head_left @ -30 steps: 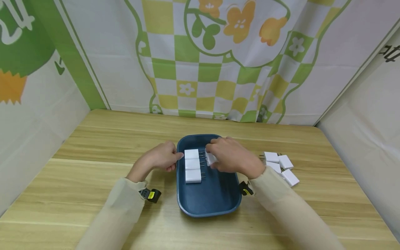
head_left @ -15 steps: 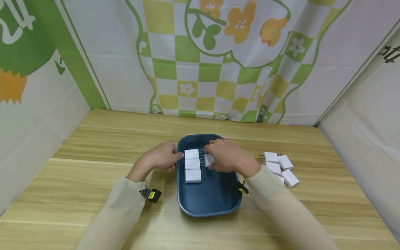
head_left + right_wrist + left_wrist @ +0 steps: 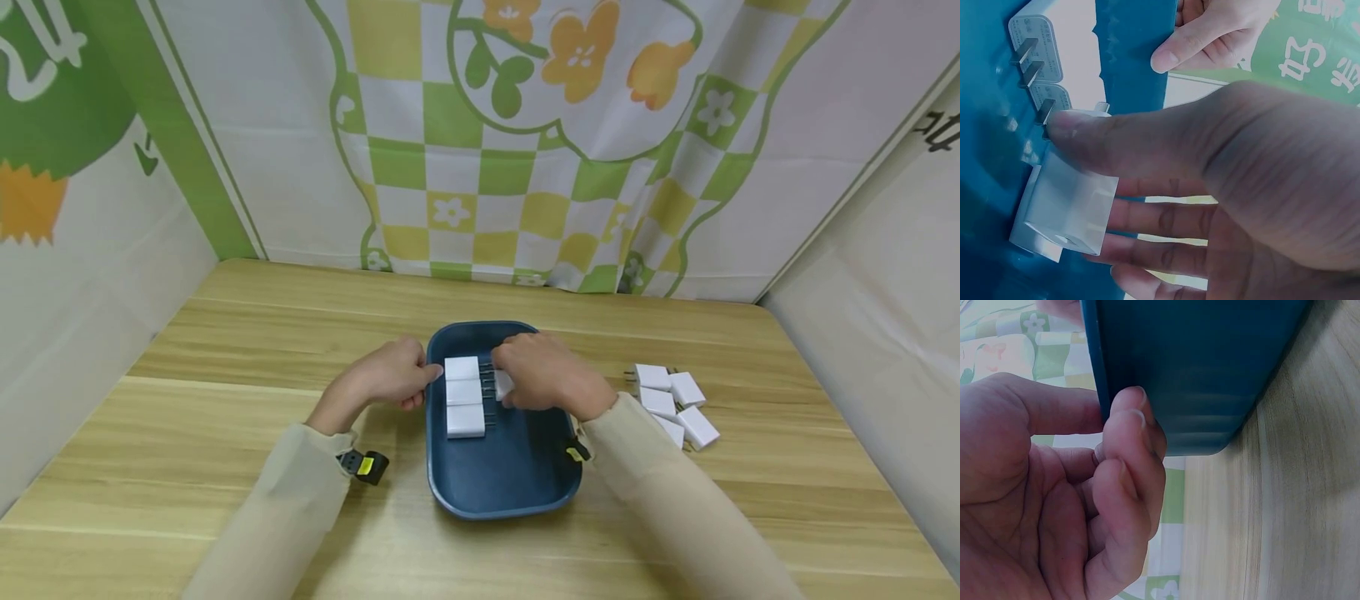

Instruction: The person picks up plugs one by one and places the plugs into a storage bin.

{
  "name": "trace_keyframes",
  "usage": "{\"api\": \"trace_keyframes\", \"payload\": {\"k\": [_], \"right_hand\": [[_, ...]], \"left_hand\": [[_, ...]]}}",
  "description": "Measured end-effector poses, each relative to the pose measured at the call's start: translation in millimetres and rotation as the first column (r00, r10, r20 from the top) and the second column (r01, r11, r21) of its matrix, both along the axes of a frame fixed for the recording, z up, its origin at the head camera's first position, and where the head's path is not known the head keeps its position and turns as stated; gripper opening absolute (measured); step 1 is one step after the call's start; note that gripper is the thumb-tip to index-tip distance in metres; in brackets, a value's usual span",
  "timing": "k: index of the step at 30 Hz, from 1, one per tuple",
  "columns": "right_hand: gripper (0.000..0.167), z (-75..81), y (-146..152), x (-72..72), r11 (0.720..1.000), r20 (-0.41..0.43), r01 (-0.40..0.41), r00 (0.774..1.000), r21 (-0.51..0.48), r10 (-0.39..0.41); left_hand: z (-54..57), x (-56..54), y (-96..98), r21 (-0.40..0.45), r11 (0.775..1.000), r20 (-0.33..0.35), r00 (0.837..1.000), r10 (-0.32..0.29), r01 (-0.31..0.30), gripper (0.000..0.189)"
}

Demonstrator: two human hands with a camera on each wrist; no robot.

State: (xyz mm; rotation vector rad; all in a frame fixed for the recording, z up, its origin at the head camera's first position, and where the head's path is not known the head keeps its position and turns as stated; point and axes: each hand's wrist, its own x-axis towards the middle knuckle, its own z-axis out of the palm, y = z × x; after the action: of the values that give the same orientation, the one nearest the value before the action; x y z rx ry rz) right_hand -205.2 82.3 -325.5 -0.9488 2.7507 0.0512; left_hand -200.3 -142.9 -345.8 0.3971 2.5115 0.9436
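Note:
My left hand [image 3: 393, 375] pinches the left rim of a dark blue tray [image 3: 502, 492], thumb over the edge and fingers curled against the outer wall [image 3: 1179, 375]. Inside the tray, three white plug chargers [image 3: 465, 392] lie in a column along the left side, prongs pointing right. My right hand [image 3: 551, 371] reaches over the tray's far right part and grips another white charger [image 3: 1072, 200] between thumb and fingers. That charger sits close to the prong ends of the column; its far end is hidden by the hand in the head view.
Several more white chargers [image 3: 660, 402] lie in a loose pile on the wooden table [image 3: 787, 500], right of the tray. A patterned green, yellow and white curtain [image 3: 502, 200] hangs behind the table's back edge.
My right hand and sleeve have shifted slightly left with the charger, uncovering more of the pile. The left hand keeps its hold on the rim, and the three chargers stay put.

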Motion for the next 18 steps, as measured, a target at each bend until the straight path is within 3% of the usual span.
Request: {"api": "trace_keyframes", "payload": {"k": [18], "right_hand": [[0.039, -10.5, -6.3, -1.6, 0.999, -0.003, 0.036, 0.999, 0.019, -0.036]], "left_hand": [[-2.1, -0.8, -0.9, 0.004, 1.0, 0.012, 1.0, 0.007, -0.007, 0.045]]}}
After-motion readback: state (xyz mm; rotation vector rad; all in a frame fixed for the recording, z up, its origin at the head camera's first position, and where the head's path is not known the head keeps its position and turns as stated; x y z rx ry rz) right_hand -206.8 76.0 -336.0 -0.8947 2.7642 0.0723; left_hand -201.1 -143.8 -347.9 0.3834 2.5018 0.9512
